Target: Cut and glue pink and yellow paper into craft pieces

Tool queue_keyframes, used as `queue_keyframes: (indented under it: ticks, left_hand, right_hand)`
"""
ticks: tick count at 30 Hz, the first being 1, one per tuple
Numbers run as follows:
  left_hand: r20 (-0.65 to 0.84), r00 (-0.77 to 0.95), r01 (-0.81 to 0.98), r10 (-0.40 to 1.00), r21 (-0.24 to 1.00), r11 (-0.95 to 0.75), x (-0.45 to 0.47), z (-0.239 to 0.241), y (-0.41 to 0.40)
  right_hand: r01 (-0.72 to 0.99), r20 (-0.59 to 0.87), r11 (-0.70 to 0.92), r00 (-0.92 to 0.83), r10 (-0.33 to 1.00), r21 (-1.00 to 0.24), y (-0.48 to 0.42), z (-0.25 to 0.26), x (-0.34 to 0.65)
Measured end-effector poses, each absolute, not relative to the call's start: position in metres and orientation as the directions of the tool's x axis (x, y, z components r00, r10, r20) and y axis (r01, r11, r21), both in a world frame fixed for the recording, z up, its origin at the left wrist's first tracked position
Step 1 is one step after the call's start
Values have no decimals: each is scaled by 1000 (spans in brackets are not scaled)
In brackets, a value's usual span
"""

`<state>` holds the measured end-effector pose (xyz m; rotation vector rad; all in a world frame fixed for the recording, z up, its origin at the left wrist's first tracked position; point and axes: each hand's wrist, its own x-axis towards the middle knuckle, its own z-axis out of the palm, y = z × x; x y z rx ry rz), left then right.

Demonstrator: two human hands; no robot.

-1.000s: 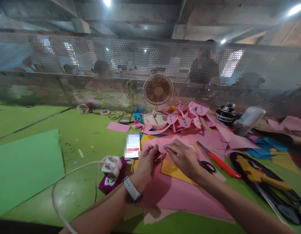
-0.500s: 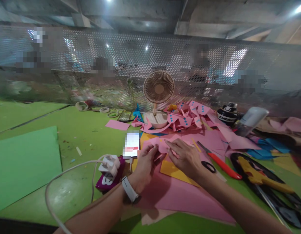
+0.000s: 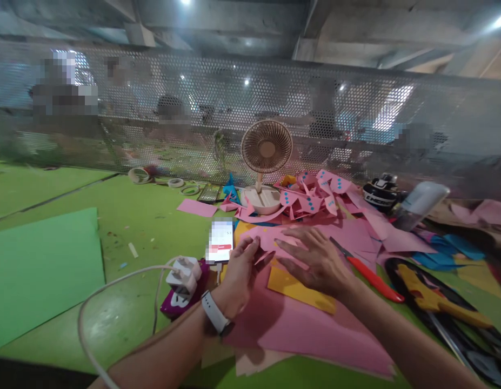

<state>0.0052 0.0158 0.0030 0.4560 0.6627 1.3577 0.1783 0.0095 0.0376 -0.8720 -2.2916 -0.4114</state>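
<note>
My left hand (image 3: 241, 273), with a white watch on the wrist, rests on a large pink paper sheet (image 3: 302, 329) and pinches the edge of a smaller pink paper piece (image 3: 270, 237). My right hand (image 3: 315, 259) lies flat with its fingers spread on that same pink piece. An orange sheet (image 3: 301, 289) lies under my right palm. Red-handled scissors (image 3: 367, 275) lie just right of my right hand.
A phone (image 3: 220, 241) lies by my left hand, beside a white plug (image 3: 181, 275) with a cable. A small fan (image 3: 265, 162) stands behind, with a pile of pink dotted cutouts (image 3: 311, 197). A green sheet (image 3: 39, 275) lies left. Black tools and a white bottle (image 3: 420, 202) sit right.
My right hand has opened from a pinch on the pink piece and now lies flat, fingers spread, a little further right. My left hand keeps its hold.
</note>
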Motion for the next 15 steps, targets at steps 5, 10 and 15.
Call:
queue_keyframes:
  ticks: [5, 10, 15]
  left_hand:
    - [-166, 58, -746, 984, 649, 153, 4, 7, 15]
    - [-191, 57, -747, 980, 644, 169, 4, 8, 14]
    - [-214, 55, -746, 975, 641, 182, 4, 8, 14]
  right_hand:
    - [679, 644, 715, -624, 443, 167, 7, 35, 180]
    - [656, 634, 734, -646, 426, 175, 9, 30, 180]
    - [647, 647, 739, -647, 404, 186, 10, 28, 178]
